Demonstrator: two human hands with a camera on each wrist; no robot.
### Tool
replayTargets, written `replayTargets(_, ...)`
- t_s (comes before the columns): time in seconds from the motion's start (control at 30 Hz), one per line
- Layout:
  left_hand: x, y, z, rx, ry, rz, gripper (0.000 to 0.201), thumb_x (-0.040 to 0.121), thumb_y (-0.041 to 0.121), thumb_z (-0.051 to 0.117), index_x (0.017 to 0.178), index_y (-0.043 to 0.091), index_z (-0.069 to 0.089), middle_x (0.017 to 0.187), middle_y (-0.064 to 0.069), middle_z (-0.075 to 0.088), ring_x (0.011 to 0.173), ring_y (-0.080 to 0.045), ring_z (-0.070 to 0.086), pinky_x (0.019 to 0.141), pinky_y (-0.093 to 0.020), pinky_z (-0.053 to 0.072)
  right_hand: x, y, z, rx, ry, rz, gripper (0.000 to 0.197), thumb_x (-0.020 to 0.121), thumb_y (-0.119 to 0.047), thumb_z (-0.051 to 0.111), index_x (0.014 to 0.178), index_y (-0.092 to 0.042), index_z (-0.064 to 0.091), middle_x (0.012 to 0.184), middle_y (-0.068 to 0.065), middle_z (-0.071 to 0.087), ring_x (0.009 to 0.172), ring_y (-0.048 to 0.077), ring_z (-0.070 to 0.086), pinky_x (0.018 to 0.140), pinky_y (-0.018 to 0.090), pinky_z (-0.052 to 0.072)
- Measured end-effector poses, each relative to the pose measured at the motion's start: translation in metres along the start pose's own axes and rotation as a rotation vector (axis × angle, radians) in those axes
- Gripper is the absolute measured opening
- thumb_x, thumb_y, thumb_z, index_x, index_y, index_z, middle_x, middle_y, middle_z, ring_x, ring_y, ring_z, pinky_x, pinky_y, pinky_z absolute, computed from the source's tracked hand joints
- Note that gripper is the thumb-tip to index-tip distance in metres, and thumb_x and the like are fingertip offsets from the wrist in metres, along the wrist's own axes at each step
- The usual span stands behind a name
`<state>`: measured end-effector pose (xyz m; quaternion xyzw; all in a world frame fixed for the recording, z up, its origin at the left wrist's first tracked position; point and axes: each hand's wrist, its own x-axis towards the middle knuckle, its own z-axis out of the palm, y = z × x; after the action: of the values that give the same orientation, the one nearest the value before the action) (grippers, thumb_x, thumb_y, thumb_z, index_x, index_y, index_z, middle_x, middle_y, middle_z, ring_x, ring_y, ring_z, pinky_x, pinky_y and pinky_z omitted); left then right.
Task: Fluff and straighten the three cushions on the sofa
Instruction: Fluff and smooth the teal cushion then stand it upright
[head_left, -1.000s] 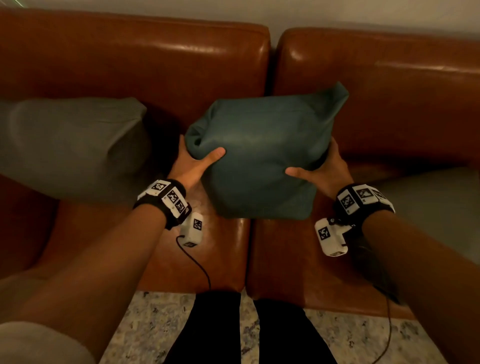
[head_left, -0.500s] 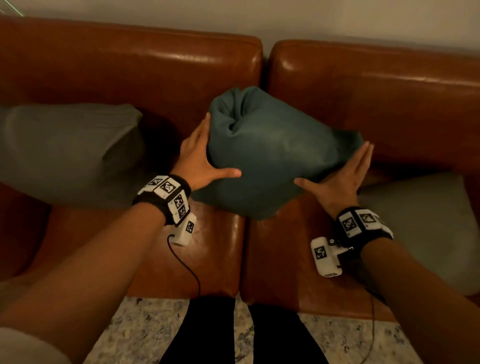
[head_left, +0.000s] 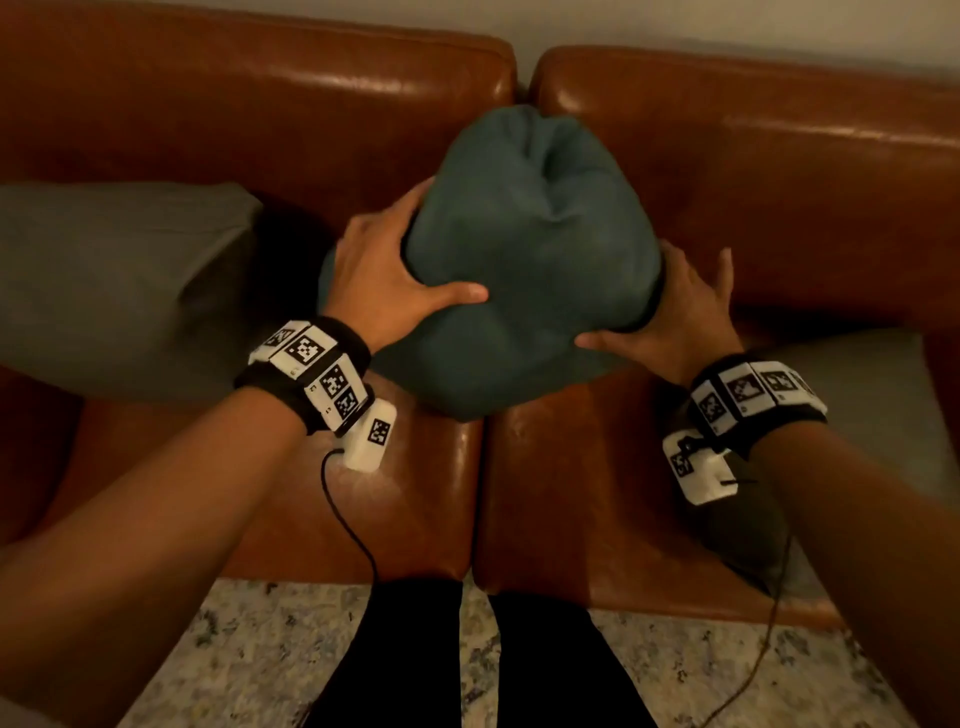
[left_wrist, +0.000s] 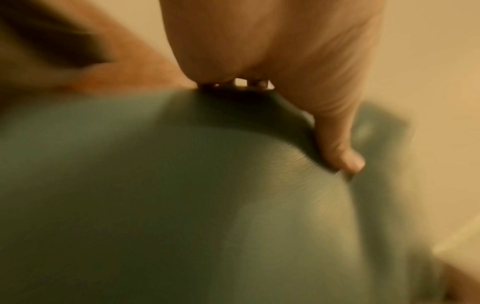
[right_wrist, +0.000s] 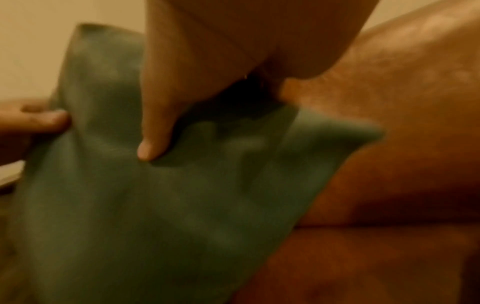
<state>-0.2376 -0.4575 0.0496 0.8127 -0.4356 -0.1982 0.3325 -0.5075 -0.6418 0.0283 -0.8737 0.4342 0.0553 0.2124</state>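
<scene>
Fluffing the cushion (head_left: 530, 270) mid-frame: left hand (head_left: 384, 275) curls round it, right hand (head_left: 685, 312) presses flat (no grip). Next, set it up straight.

- The teal cushion (head_left: 530, 270) between the left hand (head_left: 384, 280) and the right hand (head_left: 685, 312) is soft cloth, dull, with a fine weave
- The sofa (head_left: 260, 104) behind and under both hands is brown leather, smooth and shiny
- The left grey cushion (head_left: 119, 280), out past the left hand, is dull cloth
- The right grey cushion (head_left: 857, 415), out past the right hand, is dull cloth too
- The wrist bands (head_left: 311, 364) are black cloth with smooth white tags
- The rug (head_left: 249, 649) below the arms looks rough and speckled
</scene>
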Motion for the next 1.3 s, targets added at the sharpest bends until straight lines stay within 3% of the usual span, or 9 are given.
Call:
replayTargets(0.13,0.023,0.024,0.013,0.284,-0.152,0.163,0.107,0.064,0.077,0.078,0.156,0.040,0.038,0.160,0.012,0.042,0.143,-0.024,0.035,0.118,-0.042,0.023,-0.013,0.015,0.018,0.164,-0.253,0.143,0.141,0.051,-0.084,0.078,0.162,-0.021,0.017,0.162,0.002,0.040,0.152,0.026,0.034,0.127,0.057,0.001)
replayTargets(0.3,0.012,0.002,0.057,0.366,-0.408,0.299,0.078,0.094,0.065,0.057,0.160,0.030,0.034,0.169,0.004,0.028,0.158,-0.023,0.018,0.127,-0.046,0.014,-0.006,-0.007,0.020,0.721,-0.083,0.119,0.086,0.085,-0.043,0.082,0.156,-0.021,0.037,0.151,-0.004,0.042,0.141,0.014,0.043,0.117,0.032,0.036)
replayTargets(0.5,0.021,-0.008,0.013,0.287,0.049,-0.015,0.055,0.104,0.057,0.041,0.146,0.022,0.054,0.154,-0.006,0.051,0.146,-0.029,0.040,0.121,-0.045,0.026,0.041,-0.021,0.012,0.922,-0.198,0.368,0.023,0.095,-0.046,0.058,0.098,-0.027,0.070,0.112,0.000,0.069,0.114,0.024,0.064,0.109,0.051,0.047)
replayTargets(0.67,0.015,-0.036,-0.021,0.098,-0.100,-0.676,0.061,0.106,0.057,0.027,0.148,0.017,0.049,0.153,-0.016,0.048,0.142,-0.038,0.041,0.115,-0.046,0.030,0.047,-0.020,0.008,0.645,-0.290,0.232,0.054,0.092,-0.055,0.058,0.117,-0.007,0.067,0.120,0.018,0.069,0.111,0.036,0.066,0.103,0.056,0.050)
replayTargets(0.87,0.009,-0.025,-0.028,-0.336,0.049,-0.600,0.043,0.099,0.058,0.055,0.119,0.022,0.067,0.119,0.001,0.069,0.112,-0.021,0.064,0.102,-0.043,0.049,0.029,-0.016,-0.025,0.594,-0.100,0.158,0.028,0.100,-0.040,0.064,0.104,-0.015,0.053,0.114,0.012,0.067,0.109,0.034,0.064,0.094,0.055,0.052)
replayTargets(1.0,0.007,-0.036,-0.021,-0.440,-0.032,-0.674,0.056,0.088,0.069,0.056,0.112,0.021,0.071,0.114,-0.003,0.074,0.112,-0.024,0.069,0.104,-0.047,0.051,0.020,-0.012,-0.039,1.017,-0.125,0.439,0.032,0.105,-0.046,0.051,0.113,-0.016,0.061,0.113,0.003,0.068,0.105,0.027,0.067,0.090,0.045,0.055)
replayTargets(1.1,-0.005,-0.045,-0.002,-0.439,-0.135,-0.668,0.013,0.098,0.029,0.064,0.093,0.022,0.075,0.098,-0.004,0.076,0.106,-0.029,0.072,0.099,-0.043,0.056,0.015,-0.006,-0.031,0.982,-0.218,0.645,0.033,0.110,-0.032,0.041,0.123,-0.010,0.062,0.123,0.016,0.066,0.105,0.031,0.065,0.093,0.047,0.053)
replayTargets(1.2,-0.015,-0.044,0.007,-0.497,-0.122,-0.661,0.021,0.098,0.007,0.063,0.091,0.022,0.075,0.096,-0.002,0.077,0.099,-0.023,0.073,0.099,-0.042,0.057,0.013,0.006,-0.022,0.911,-0.364,0.640,0.032,0.108,-0.016,0.048,0.134,-0.003,0.060,0.137,0.022,0.063,0.125,0.041,0.060,0.108,0.051,0.049)
replayTargets(1.3,-0.020,-0.047,0.005,-0.490,-0.064,-0.646,0.020,0.097,0.002,0.063,0.099,0.019,0.073,0.098,-0.003,0.075,0.103,-0.026,0.072,0.101,-0.043,0.056,0.008,0.001,-0.029,0.897,-0.509,0.592,0.020,0.107,-0.005,0.048,0.121,-0.003,0.062,0.119,0.013,0.068,0.107,0.030,0.066,0.099,0.047,0.053)
